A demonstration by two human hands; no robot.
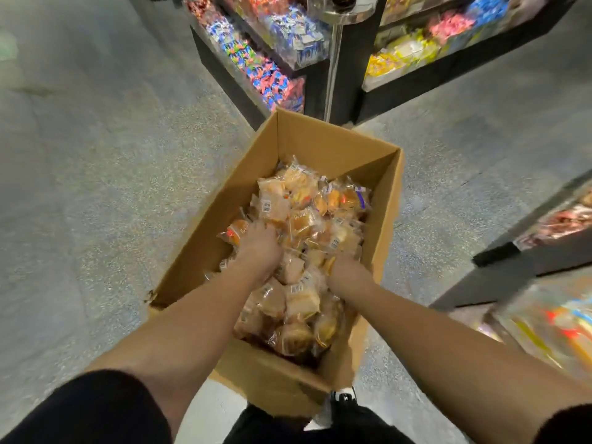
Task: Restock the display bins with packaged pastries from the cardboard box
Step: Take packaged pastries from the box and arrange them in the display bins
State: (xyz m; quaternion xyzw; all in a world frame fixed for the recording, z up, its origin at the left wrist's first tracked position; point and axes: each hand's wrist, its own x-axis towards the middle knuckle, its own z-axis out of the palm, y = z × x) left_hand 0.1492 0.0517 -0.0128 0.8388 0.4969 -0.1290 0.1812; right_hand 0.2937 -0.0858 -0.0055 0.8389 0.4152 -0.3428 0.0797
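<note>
Two long display stands (333, 75) rise at the far side of the speckled floor (96, 187), their bins packed with bright wrapped sweets, and a third stand (544, 245) runs along the right edge. Between them, at the person's feet, sits the open cardboard box (320, 145), nearly full of packaged pastries (301, 299) piled loose in clear wrappers.

Both arms reach down into that heap. The left hand (259, 248) lies on the pile toward the box's left wall, its fingers dug down among the packets; whether they are spread or gripping one I cannot tell. The right hand (344, 267) is sunk deeper near the right wall, with its fingers buried out of sight.

The packets look light and soft, and the film is probably slick, so they would likely slip from a loose grasp and squash under a hard one. Scooping a bunch from beneath, cradled between both palms, seems safest.
</note>
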